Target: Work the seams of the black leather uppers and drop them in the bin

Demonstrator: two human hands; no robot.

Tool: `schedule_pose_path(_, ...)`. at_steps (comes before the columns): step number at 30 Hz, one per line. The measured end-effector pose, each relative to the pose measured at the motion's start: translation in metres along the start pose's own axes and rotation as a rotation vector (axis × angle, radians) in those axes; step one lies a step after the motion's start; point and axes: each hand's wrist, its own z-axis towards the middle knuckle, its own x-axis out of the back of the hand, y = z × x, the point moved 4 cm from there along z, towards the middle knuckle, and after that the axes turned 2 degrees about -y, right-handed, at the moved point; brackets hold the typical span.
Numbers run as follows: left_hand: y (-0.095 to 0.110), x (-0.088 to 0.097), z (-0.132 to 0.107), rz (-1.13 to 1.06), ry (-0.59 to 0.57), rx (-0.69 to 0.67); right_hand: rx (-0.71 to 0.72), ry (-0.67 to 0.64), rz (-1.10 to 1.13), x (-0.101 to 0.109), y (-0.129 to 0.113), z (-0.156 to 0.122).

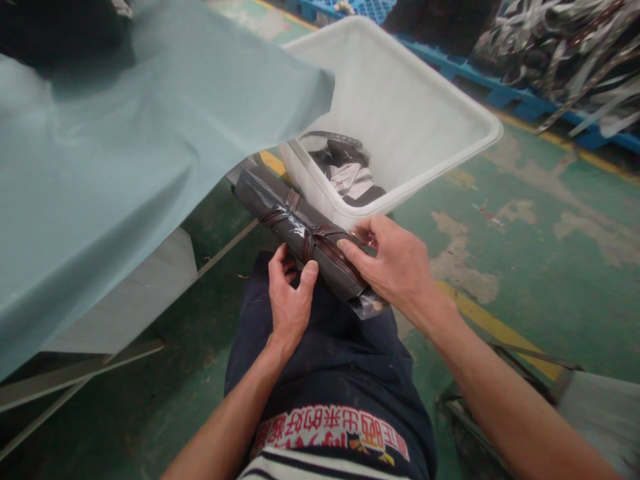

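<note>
- while we lean over the dark rolled bundle (299, 230), the step in hand looks like working at its binding: brown straps (309, 247) cross it in two places.
- our right hand (400, 257) grips the bundle's near end, thumb pressed on top and fingers curled over the far side; we cannot tell if a strap end is pinched there too.
- our left hand (291, 303) is half curled at the near edge, thumb beside a strap; how firmly it holds, we cannot tell.
- the bundle slants in front of us, above our dark blue clothing (325, 360), its far end near the blue-grey sheet (150, 153) and the white bin (425, 110) just beyond.
- in our judgement, the next move calls for a steady left hand under the roll, and even tension, so that the straps do not slip.
</note>
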Motion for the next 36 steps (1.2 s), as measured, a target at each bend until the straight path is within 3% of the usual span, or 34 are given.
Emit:
schedule_pose_path(7, 0.000, -0.002, -0.001, -0.047, -0.013, 0.009, 0.006, -0.062, 0.027, 0.005, -0.018, 0.011)
schedule_pose_path(15, 0.001, -0.001, -0.001, -0.076, -0.005, 0.040, 0.121, -0.280, 0.015, -0.002, -0.039, 0.028)
schedule_pose_path(36, 0.018, -0.015, -0.022, -0.160, -0.135, 0.158, 0.037, -0.339, 0.162, 0.006, -0.023, 0.014)
